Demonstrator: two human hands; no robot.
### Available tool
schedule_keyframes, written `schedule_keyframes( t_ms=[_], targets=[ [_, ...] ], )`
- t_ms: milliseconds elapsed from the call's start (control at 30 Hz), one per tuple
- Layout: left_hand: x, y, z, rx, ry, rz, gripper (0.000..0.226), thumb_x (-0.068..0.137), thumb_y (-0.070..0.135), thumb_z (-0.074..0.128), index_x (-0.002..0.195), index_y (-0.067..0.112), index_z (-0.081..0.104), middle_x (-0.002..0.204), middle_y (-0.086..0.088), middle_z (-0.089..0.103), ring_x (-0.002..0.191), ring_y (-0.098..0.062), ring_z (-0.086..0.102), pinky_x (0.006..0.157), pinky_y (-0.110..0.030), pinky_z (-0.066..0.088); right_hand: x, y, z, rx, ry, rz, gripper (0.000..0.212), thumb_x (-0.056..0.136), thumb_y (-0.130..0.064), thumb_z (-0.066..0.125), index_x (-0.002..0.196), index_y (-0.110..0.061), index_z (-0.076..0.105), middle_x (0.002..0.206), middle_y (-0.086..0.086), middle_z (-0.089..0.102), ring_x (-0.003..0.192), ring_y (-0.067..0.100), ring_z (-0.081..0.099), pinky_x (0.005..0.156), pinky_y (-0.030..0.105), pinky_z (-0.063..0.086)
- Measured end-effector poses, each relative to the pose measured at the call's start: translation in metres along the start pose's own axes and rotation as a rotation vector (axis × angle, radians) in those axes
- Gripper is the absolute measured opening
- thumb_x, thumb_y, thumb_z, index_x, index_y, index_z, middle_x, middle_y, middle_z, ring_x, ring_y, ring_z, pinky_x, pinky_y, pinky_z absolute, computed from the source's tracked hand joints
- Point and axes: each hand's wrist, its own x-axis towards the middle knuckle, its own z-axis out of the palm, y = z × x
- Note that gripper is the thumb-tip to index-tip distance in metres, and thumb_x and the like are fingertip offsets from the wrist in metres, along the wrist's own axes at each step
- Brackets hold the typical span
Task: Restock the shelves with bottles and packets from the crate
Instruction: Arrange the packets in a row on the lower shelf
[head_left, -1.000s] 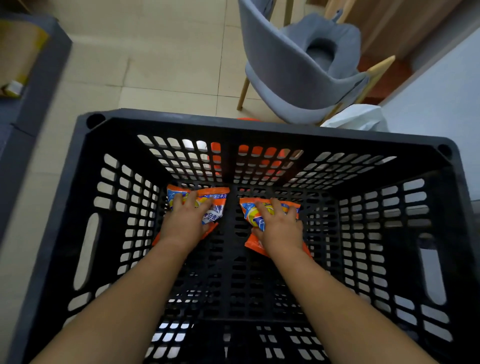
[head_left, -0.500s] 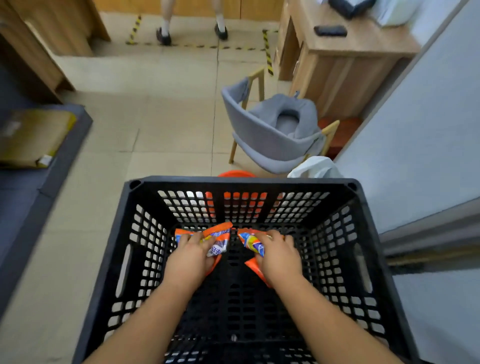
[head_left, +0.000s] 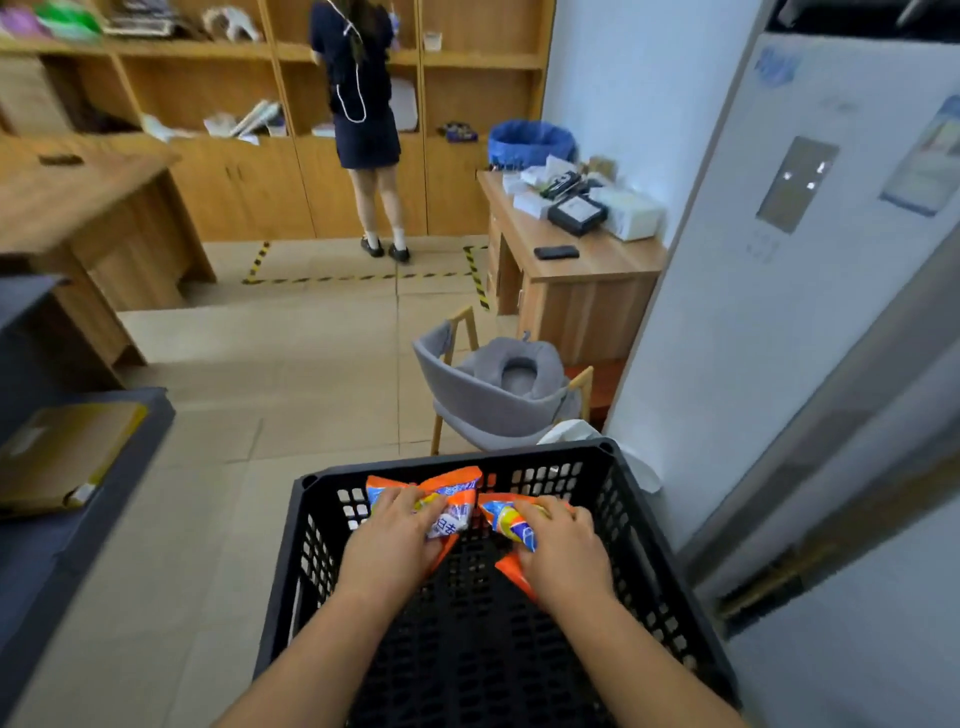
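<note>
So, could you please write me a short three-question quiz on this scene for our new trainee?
1. True or false: each of the hands, left hand and right hand, grips an orange packet.
2. Multiple choice: the black crate stands on A) a desk, B) the tiled floor, C) the chair.
3. Fill in: just beyond the crate stands a grey ____ with wooden legs.

Key:
1. True: the left packet and the right packet are each held over the crate.
2. B.
3. chair.
</note>
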Motion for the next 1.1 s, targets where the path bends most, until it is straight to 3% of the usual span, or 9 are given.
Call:
schedule_keyframes(
  t_ms=[100,233,333,500,733,800,933,1033,1100],
  targets=[
    [0.0,0.001,-0.01,-0.052,0.038,0.093,0.054,0.054,0.03,0.09,0.105,0.027,0.074,0.096,0.001,0.068,0.091,-0.024,0.066,0.051,-0.034,0.056,-0.028,-0.003,-0.014,-0.015,0.081,0.08,0.055,0.092,-0.036,0.057,0.144,-0.043,0.039,0.148,-0.013,0.038,0.127,0.024,0.035,0.098,0.035,0.045],
    [-0.006,0.016,-0.022,-0.151,-0.002,0.206,0.047,0.086,0.033,0.066,0.132,0.033,0.057,0.13,0.004,0.055,0.124,-0.024,0.046,0.084,-0.039,0.052,-0.072,0.001,-0.031,0.03,0.175,0.217,0.056,0.091,-0.039,0.058,0.144,-0.044,0.04,0.145,-0.017,0.04,0.125,0.022,0.036,0.098,0.033,0.043],
    [-0.016,0.041,-0.032,-0.18,-0.025,0.323,0.048,0.092,0.038,0.056,0.14,0.039,0.047,0.139,0.008,0.046,0.13,-0.019,0.036,0.094,-0.035,0.047,-0.12,0.011,-0.045,0.067,0.272,0.355,0.054,0.091,-0.041,0.06,0.143,-0.044,0.042,0.142,-0.018,0.042,0.124,0.02,0.037,0.095,0.034,0.046],
    [-0.05,0.123,-0.053,-0.273,-0.037,0.583,0.044,0.085,0.034,0.066,0.129,0.032,0.061,0.129,0.001,0.058,0.124,-0.026,0.046,0.084,-0.041,0.053,-0.224,0.046,-0.072,0.07,0.42,0.586,0.055,0.091,-0.04,0.061,0.143,-0.042,0.045,0.142,-0.017,0.045,0.123,0.02,0.037,0.096,0.033,0.044],
    [-0.161,0.286,-0.068,-0.312,-0.048,1.013,0.039,0.074,0.048,0.059,0.102,0.026,0.075,0.096,0.001,0.069,0.088,-0.028,0.065,0.054,-0.036,0.057,-0.423,0.1,-0.088,0.045,0.55,0.921,0.053,0.093,-0.039,0.057,0.143,-0.044,0.042,0.143,-0.019,0.042,0.123,0.018,0.036,0.095,0.03,0.042],
    [-0.207,0.336,-0.066,-0.351,-0.077,1.122,0.041,0.078,0.05,0.055,0.103,0.025,0.075,0.097,0.0,0.07,0.09,-0.03,0.064,0.057,-0.036,0.057,-0.489,0.114,-0.087,0.025,0.57,1.015,0.052,0.094,-0.04,0.056,0.144,-0.044,0.041,0.145,-0.019,0.042,0.124,0.019,0.037,0.099,0.028,0.037],
    [-0.315,0.424,-0.056,-0.401,-0.145,1.275,0.035,0.079,0.036,0.074,0.112,0.024,0.073,0.108,-0.004,0.069,0.102,-0.034,0.06,0.074,-0.038,0.055,-0.63,0.133,-0.079,0.011,0.602,1.217,0.052,0.094,-0.041,0.055,0.144,-0.043,0.042,0.145,-0.015,0.044,0.123,0.023,0.04,0.1,0.027,0.035],
    [-0.396,0.484,-0.05,-0.405,-0.212,1.375,0.04,0.087,0.039,0.064,0.124,0.026,0.066,0.123,-0.003,0.063,0.116,-0.031,0.053,0.091,-0.04,0.05,-0.733,0.142,-0.069,0.027,0.63,1.367,0.054,0.094,-0.04,0.055,0.145,-0.044,0.04,0.147,-0.016,0.041,0.125,0.022,0.038,0.099,0.028,0.037],
    [-0.452,0.521,-0.048,-0.432,-0.249,1.486,0.044,0.086,0.044,0.056,0.126,0.027,0.065,0.125,-0.002,0.062,0.117,-0.029,0.052,0.092,-0.037,0.048,-0.798,0.145,-0.061,0.043,0.667,1.47,0.055,0.093,-0.039,0.057,0.145,-0.044,0.04,0.147,-0.016,0.041,0.125,0.023,0.037,0.097,0.03,0.04]
  ],
)
